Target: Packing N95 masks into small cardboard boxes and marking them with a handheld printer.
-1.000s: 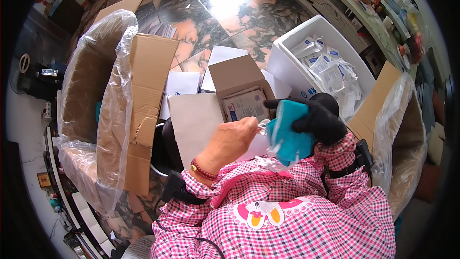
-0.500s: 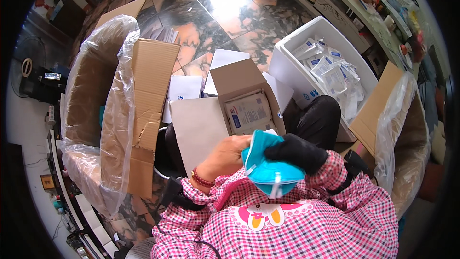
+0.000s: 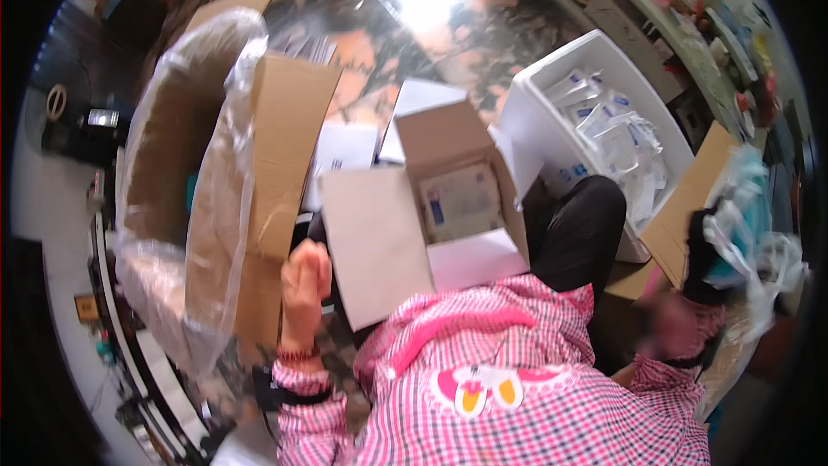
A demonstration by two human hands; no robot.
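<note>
My bare left hand [image 3: 306,283], with a red bead bracelet at the wrist, is raised beside the left carton's flap. Its fingers are curled closed and nothing shows in them. Far to the right, my black-gloved right hand [image 3: 703,250] grips a teal face mask [image 3: 749,194] over the plastic-lined right carton [image 3: 668,229]. White straps hang from the teal bundle; blur hides whether it is more than one mask. Between my arms an open white box [image 3: 470,263] holds a stack of flat printed packets [image 3: 461,200].
At left stands a tall carton [image 3: 289,155] lined with clear plastic, a bit of teal inside. A white foam box [image 3: 533,116] with many small packets is at the right, beyond my knee [image 3: 595,207]. A cluttered shelf [image 3: 621,13] runs along the far right.
My hands have parted from the teal mask in front of my chest. The left moved toward the left carton; the right swung out over the right carton, with teal mask material in it.
</note>
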